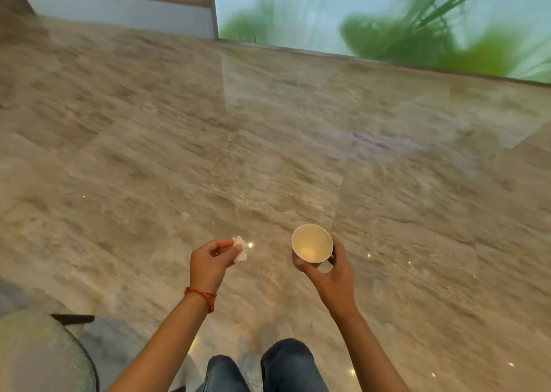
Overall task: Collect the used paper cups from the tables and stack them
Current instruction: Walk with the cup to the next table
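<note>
1 paper cup (312, 248) sits in my right hand (329, 275) — fingers curled round its side, mouth tilted up toward me, above the marble floor (268, 141). My left hand (210, 260) pinches a crumpled white tissue (241, 248) — both held apart.

White paper cup (312, 248), empty, mouth up, tilted, held above floor.
</note>
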The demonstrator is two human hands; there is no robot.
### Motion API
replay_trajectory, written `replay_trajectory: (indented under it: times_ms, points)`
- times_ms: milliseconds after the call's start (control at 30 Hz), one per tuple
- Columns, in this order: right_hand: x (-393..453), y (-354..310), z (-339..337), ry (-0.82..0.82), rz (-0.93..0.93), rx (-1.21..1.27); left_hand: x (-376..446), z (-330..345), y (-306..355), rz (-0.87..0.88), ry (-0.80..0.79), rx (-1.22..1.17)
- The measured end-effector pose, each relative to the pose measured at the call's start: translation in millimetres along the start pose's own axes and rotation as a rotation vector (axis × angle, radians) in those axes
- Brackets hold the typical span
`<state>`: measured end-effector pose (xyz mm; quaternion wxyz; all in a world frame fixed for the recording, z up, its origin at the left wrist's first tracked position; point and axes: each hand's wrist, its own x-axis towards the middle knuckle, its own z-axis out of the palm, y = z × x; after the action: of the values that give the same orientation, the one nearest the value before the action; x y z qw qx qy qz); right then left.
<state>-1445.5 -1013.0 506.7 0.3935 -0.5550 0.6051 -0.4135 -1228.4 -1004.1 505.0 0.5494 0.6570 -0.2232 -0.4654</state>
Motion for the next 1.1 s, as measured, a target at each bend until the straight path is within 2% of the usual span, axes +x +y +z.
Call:
replay_trajectory:
  times_ms: [267,533,867,1100]
  points:
    - [125.1,-11.6,48.5,-0.19,-0.073,0.015,83.8,12.6,23.9,-0.011,0.215,-0.074]
    - [233.9,-42.1,117.0,-0.523,-0.161,0.001,141.6,7.5,58.5,-0.005,0.496,-0.164]
    - [261.4,-82.9,253.2,-0.909,-0.242,-0.022,153.8,-72.8,68.1,-0.043,0.893,-0.235]
    - [260.3,-114.7,378.2,-1.037,-0.341,-0.005,200.1,-164.4,78.1,-0.029,1.033,-0.253]
